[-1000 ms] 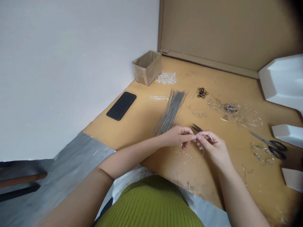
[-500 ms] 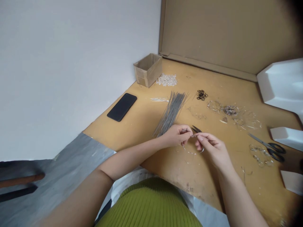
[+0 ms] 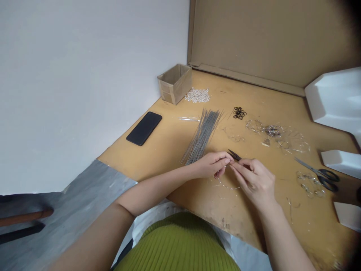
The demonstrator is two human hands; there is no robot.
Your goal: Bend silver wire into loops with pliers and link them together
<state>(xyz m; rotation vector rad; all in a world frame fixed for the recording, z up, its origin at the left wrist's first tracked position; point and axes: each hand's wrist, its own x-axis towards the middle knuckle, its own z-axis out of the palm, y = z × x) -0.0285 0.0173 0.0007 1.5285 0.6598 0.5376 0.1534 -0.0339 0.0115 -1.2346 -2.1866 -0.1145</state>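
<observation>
Over the front of the wooden table, my left hand (image 3: 214,164) pinches a thin silvery wire (image 3: 225,186) that curves in a loop below the fingers. My right hand (image 3: 254,178) meets it fingertip to fingertip, closed on the same wire; the exact spot they grip is hidden by the fingers. Just behind the right fingers shows the dark tip of a pointed tool (image 3: 234,154), its rest covered. Beyond my left wrist lies a bundle of straight grey wires (image 3: 203,135).
An open cardboard box (image 3: 175,83) stands at the back beside a pile of small clear rings (image 3: 197,95). A black phone (image 3: 144,128) lies left. To the right are black rings (image 3: 239,112), tangled wire pieces (image 3: 273,131), black-handled scissors (image 3: 327,177) and white trays (image 3: 335,96).
My right hand has turned over, its back now facing up, and its fingers have closed in against my left fingertips. The wire loop has shifted slightly; my left hand stays nearly in place.
</observation>
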